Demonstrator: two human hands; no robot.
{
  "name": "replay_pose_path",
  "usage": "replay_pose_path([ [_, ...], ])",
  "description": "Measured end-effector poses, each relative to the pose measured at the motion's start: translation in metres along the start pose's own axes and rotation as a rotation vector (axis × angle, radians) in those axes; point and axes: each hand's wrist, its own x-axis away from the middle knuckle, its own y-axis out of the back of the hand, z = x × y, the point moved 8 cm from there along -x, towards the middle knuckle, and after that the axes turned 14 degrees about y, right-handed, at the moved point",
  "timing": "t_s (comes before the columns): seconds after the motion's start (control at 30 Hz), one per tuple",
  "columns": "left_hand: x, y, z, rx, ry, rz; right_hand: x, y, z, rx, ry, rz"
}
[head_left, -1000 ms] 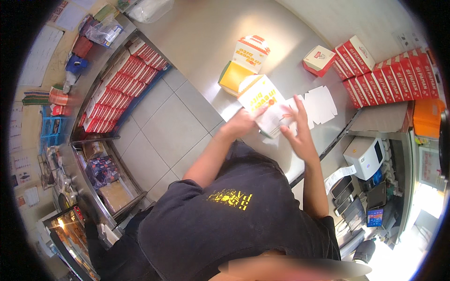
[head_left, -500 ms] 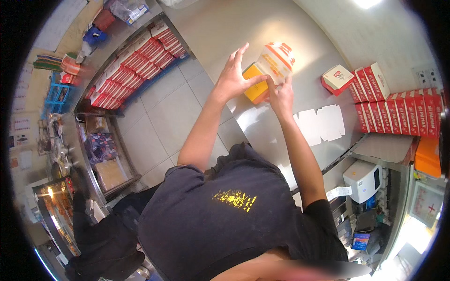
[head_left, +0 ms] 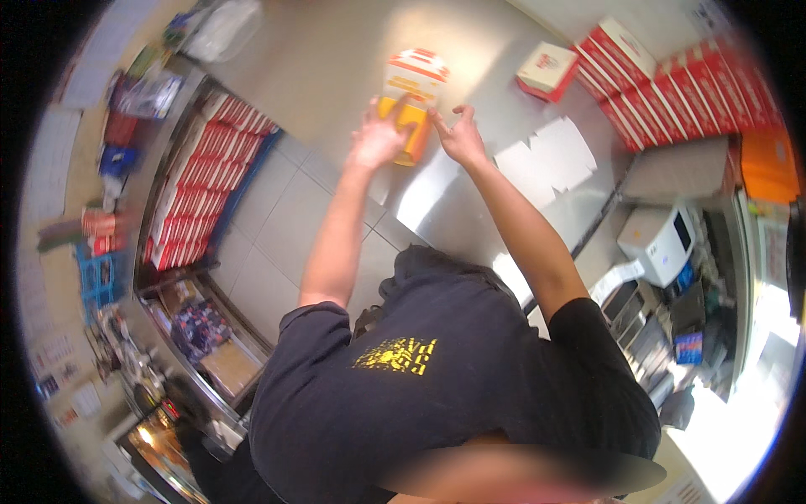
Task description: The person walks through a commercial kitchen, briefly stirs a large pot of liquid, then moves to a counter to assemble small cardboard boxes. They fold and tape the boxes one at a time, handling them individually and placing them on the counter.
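Note:
A yellow food carton (head_left: 413, 144) with a white and orange lid flap (head_left: 416, 69) lies on the steel counter in front of me, the flap folded out on its far side. My left hand (head_left: 382, 136) is laid over the carton's left side, fingers spread across the yellow panel. At the right edge of the carton is my right hand (head_left: 460, 136), its index finger reaching to the box and its thumb standing apart. Both hands are slightly blurred. To the right of that hand lies a flat white cardboard blank (head_left: 550, 160) with notched edges.
A closed red and white box (head_left: 547, 69) sits beyond the blank. Stacked red cartons (head_left: 684, 97) line the counter's right side, above a white printer (head_left: 656, 244). More red cartons (head_left: 201, 181) fill a shelf at left. A blue basket (head_left: 96, 277) hangs on the left wall.
The view has turned, so the surroundings shift. My left hand has moved from the carton's edge onto its yellow panel, fingers spreading. My right hand has drawn away from the flap to the carton's right side.

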Motion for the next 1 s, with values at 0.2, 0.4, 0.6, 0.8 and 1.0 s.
replay_pose_path([
  [0.2,0.009,0.003,-0.005,-0.093,-0.041,-0.204,0.077,0.079,-0.122,0.642,0.072,0.018],
  [0.4,0.063,0.024,-0.03,0.083,-0.118,-0.554,0.099,0.093,-0.184,0.567,0.026,0.191],
  [0.6,0.137,0.018,-0.081,0.459,-0.418,-0.539,0.088,0.112,-0.195,0.574,0.085,0.227],
  [0.8,0.14,-0.091,-0.111,1.344,-0.092,0.708,0.125,0.163,-0.073,0.253,0.356,-0.349],
  [1.0,0.132,-0.092,-0.1,1.355,0.266,0.518,0.204,0.159,0.043,0.285,0.577,-0.335],
])
